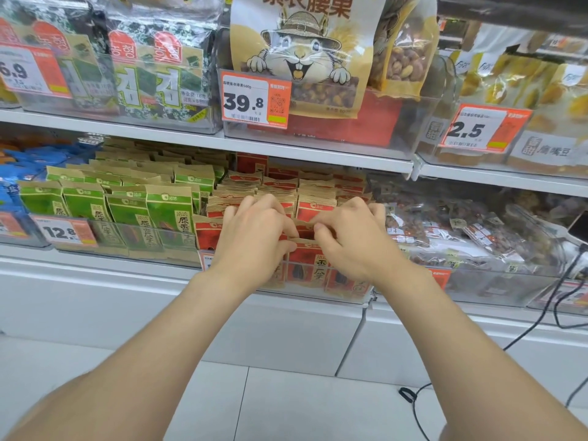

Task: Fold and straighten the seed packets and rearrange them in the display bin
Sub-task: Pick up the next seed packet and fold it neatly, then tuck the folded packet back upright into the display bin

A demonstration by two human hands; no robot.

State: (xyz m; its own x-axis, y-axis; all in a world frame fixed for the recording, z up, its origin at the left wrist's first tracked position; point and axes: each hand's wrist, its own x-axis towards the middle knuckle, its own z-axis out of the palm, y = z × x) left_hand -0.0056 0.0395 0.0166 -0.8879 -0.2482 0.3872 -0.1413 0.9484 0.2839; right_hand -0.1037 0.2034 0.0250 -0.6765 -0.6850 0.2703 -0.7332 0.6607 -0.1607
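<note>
Several red and kraft-brown seed packets (pixel 315 205) stand in rows inside a clear display bin (pixel 318 292) on the lower shelf. Both hands are at the front row. My left hand (pixel 254 233) pinches the top edge of a front red seed packet (pixel 307 259) from the left, fingers curled over packets behind it. My right hand (pixel 346 237) pinches the same packet's brown top flap from the right. The hands hide most of the packet's upper half; its lower printed face shows between the wrists.
Green seed packets (pixel 127 211) fill the neighbouring bin on the left, behind a 12.8 price tag (pixel 63 232). Bagged nuts (pixel 471 237) lie to the right. The shelf above (pixel 222 141) carries seaweed and cashew bags. Black cables (pixel 566 281) hang at the right.
</note>
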